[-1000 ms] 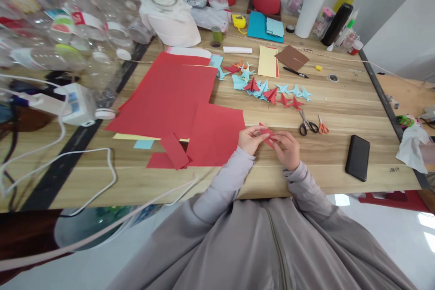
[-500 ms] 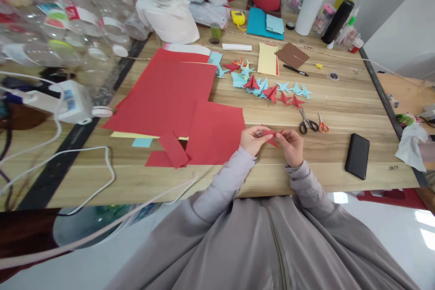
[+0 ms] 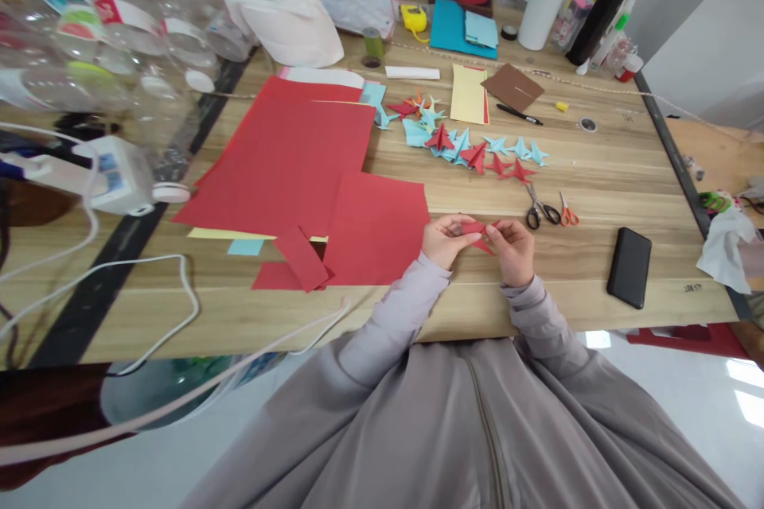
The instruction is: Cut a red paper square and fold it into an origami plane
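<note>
Between my two hands, just above the table near its front edge, is a small folded piece of red paper (image 3: 473, 228). My left hand (image 3: 442, 242) pinches its left side between thumb and fingers. At the other end, the fingertips of my right hand (image 3: 512, 250) grip it too. A pointed red corner shows below, between the hands. Beyond them lie several folded paper cranes, red ones (image 3: 476, 156) and light blue ones (image 3: 520, 148). A large red sheet (image 3: 377, 227) reaches close to my left hand.
Black-handled scissors (image 3: 542, 212) and small orange scissors (image 3: 569, 210) lie right of my hands, with a black phone (image 3: 629, 267) farther right. Red sheets (image 3: 286, 151) are stacked at left. Plastic bottles (image 3: 128, 24) crowd the far left; a white cable (image 3: 191, 294) crosses the front.
Both hands stay almost in place, still pinching the red paper, with a little more of its flat face showing between the fingers. The view has shifted slightly.
</note>
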`<state>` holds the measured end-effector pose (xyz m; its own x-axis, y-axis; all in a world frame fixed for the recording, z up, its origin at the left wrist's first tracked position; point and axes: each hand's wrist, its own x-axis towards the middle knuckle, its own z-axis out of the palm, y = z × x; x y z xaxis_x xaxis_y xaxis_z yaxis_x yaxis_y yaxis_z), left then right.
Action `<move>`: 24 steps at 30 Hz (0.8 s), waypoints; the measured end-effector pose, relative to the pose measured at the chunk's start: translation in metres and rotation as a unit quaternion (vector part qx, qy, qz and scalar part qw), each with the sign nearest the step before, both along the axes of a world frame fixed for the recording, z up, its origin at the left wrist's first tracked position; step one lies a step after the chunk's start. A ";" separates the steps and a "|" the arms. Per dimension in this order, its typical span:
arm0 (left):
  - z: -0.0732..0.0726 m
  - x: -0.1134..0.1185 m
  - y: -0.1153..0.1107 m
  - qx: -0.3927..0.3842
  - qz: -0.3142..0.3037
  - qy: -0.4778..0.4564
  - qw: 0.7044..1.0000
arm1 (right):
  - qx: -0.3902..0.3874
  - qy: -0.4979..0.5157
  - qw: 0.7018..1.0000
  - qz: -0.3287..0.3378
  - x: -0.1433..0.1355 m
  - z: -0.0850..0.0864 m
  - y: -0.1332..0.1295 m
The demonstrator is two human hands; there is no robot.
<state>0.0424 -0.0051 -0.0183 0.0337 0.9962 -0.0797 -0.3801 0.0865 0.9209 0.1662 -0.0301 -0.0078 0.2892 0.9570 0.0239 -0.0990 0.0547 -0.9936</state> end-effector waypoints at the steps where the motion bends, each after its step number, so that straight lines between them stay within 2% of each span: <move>1: 0.000 0.001 0.000 0.000 -0.001 -0.004 1.000 | 0.001 -0.001 1.000 -0.001 0.000 0.000 0.000; 10: -0.001 0.003 0.000 -0.023 0.024 -0.037 0.999 | -0.005 0.002 1.000 0.009 -0.002 0.000 -0.001; 24: 0.001 0.004 -0.002 -0.060 0.011 -0.062 0.996 | -0.021 0.026 0.999 0.019 -0.001 -0.001 0.000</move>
